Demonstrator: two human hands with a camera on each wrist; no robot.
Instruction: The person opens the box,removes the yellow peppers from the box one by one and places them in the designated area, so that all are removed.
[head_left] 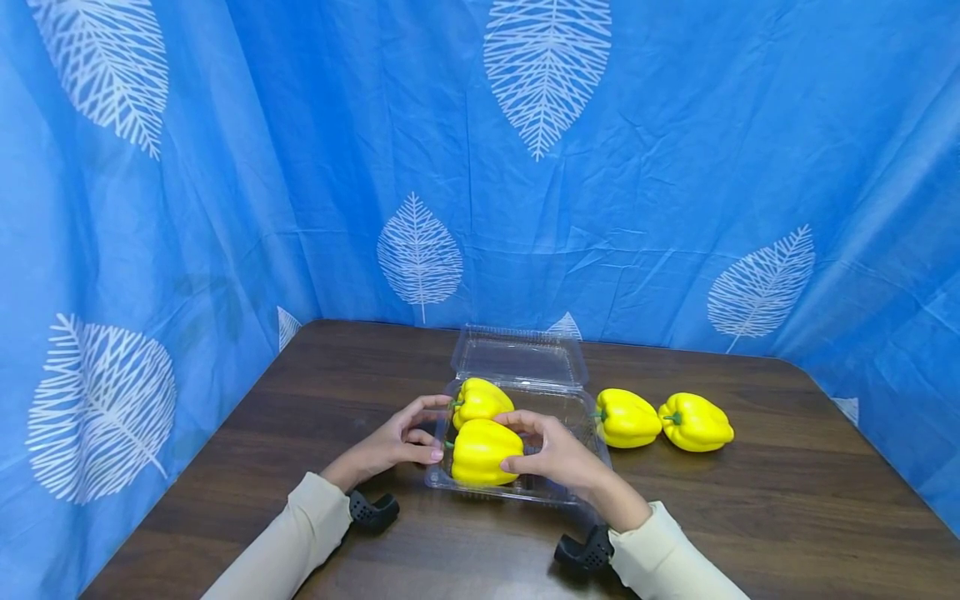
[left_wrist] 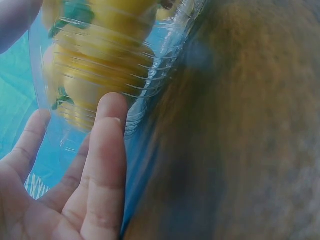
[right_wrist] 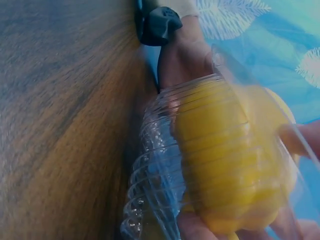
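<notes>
Two hands at the clear tray (head_left: pixel 564 406). R hand (head_left: pixel 558 454) comes in from rt, thumb & fingers curled, clamped on front pepper (head_left: pixel 483 457); L hand (head_left: pixel 397 437) at tray's L side, fingers apart, fairly straight, touching plastic. Forearms cut off at btm of head view. Back pepper (head_left: pixel 480 397) partly hidden by front one; wrist views blurry, peppers seen thru ribbed plastic. Front pepper's in tray's front L part, stem twd L hand, long axis approx L-R. Third pepper (head_left: pixel 628 418) & fourth pepper (head_left: pixel 697 423) on table (head_left: pixel 787 475), rt of tray, stems L too.
</notes>
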